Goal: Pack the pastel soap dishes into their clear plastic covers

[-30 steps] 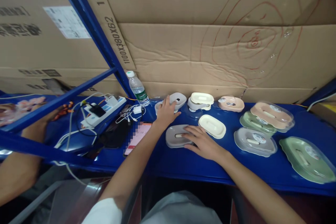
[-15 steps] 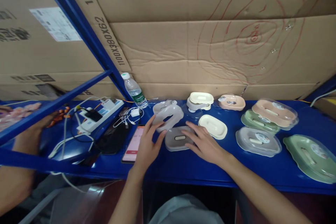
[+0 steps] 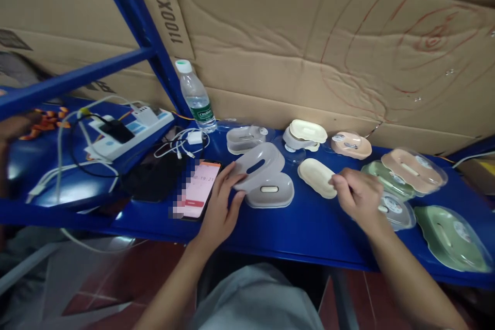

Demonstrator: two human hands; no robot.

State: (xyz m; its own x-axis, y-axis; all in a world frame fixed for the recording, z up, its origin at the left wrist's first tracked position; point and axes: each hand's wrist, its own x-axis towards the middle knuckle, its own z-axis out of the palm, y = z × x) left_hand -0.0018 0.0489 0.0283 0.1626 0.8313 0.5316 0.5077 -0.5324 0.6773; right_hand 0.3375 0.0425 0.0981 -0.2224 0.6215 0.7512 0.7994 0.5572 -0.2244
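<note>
My left hand (image 3: 222,203) touches the near left end of a translucent grey oval piece (image 3: 270,157) with a slot, its fingers apart. That piece leans over the edge of a grey dish (image 3: 284,198) with a small cream bar in its middle. My right hand (image 3: 358,196) is closed, thumb and fingers pinched on the right end of a cream oval tray (image 3: 313,174). Behind, a cream tray (image 3: 308,130) sits on a grey piece, and another grey dish (image 3: 244,139) lies to its left.
A phone (image 3: 201,185), a water bottle (image 3: 198,100) and a power strip (image 3: 131,136) with cables stand left. Peach (image 3: 350,145) and green (image 3: 450,234) dishes lie right. A person's arm shows at the far left; cardboard (image 3: 263,20) rises behind.
My right hand has left the grey dish, moved right and closed on the cream tray's end. My left hand stays at the slotted grey piece. The view has shifted.
</note>
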